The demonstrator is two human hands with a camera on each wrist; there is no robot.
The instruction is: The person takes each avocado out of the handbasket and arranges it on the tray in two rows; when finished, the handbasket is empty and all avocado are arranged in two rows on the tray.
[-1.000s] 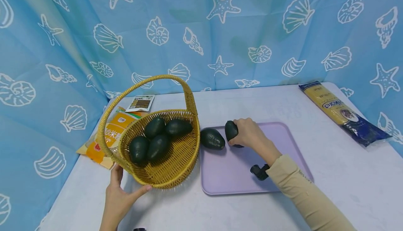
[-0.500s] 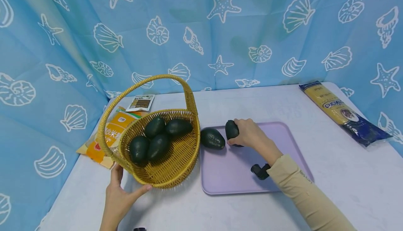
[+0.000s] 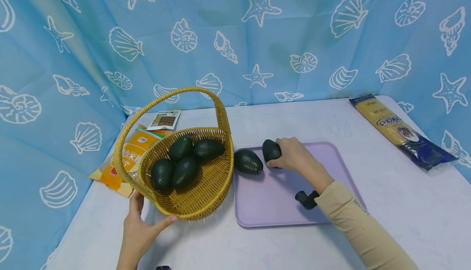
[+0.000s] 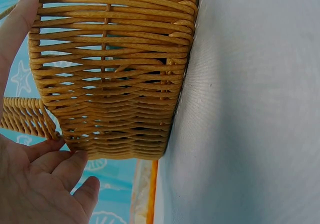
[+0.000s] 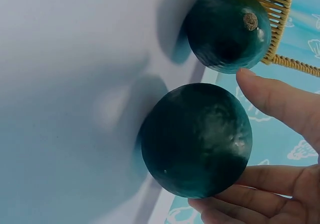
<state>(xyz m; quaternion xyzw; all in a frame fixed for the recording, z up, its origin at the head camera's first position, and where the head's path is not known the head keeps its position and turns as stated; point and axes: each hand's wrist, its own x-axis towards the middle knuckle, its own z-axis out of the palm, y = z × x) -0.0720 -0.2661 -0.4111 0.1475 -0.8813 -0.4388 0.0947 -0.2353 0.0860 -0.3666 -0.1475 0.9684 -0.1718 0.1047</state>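
My left hand (image 3: 141, 231) holds a golden wicker basket (image 3: 210, 192) at its near-left side, the thumb at the rim and fingertips beside the handle's base in the left wrist view. Several dark green avocados (image 3: 185, 172) lie inside the basket. Over the lilac tray (image 3: 265, 213), my right hand (image 3: 296, 154) is around an avocado (image 3: 272, 150). In the right wrist view the fingers meet the underside of this avocado (image 5: 197, 141), while the thumb stands apart from it. Another avocado (image 3: 248, 161) lies on the tray close to the basket.
An orange food packet (image 3: 134, 149) and a small white sachet (image 3: 165, 120) lie behind and left of the basket. A yellow and blue packet (image 3: 401, 131) is at the right. A black curved object (image 3: 306, 200) shows by the right sleeve. A blue curtain (image 3: 235, 37) hangs behind the table.
The avocado at my right hand has turned and shifted slightly, and the right hand has edged a little right. The left hand and basket stay put.
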